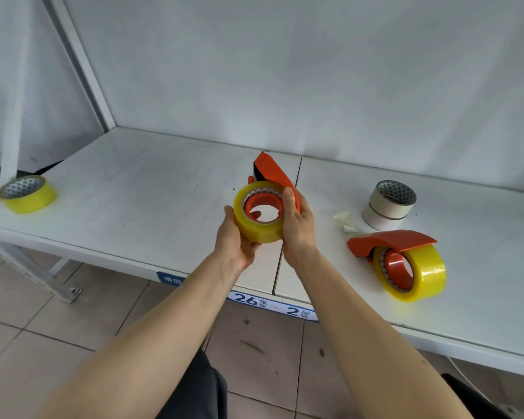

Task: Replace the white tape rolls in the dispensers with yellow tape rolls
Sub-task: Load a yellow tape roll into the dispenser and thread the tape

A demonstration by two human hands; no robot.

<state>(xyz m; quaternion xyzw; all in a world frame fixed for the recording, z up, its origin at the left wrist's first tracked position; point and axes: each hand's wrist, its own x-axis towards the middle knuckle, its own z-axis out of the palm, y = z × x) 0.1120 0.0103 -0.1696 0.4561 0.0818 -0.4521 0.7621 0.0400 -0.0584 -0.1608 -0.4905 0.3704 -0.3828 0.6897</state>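
I hold an orange tape dispenser [271,172] above the middle of the white shelf [139,176]. A yellow tape roll [256,228] sits on its orange hub. My left hand [235,240] cups the roll from below and the left. My right hand [297,228] grips the dispenser's handle, thumb on the roll's right edge. A second orange dispenser [390,241] lies on the shelf at the right, loaded with a yellow roll [421,273]. Two white tape rolls [387,207] are stacked behind it. A spare yellow roll [28,195] lies at the shelf's far left end.
Crumpled scraps of tape [345,220] lie left of the white stack. A white panel backs the shelf, with a slanted upright post [82,62] at the left. A blue label strip [273,303] runs along the front edge. Tiled floor lies below.
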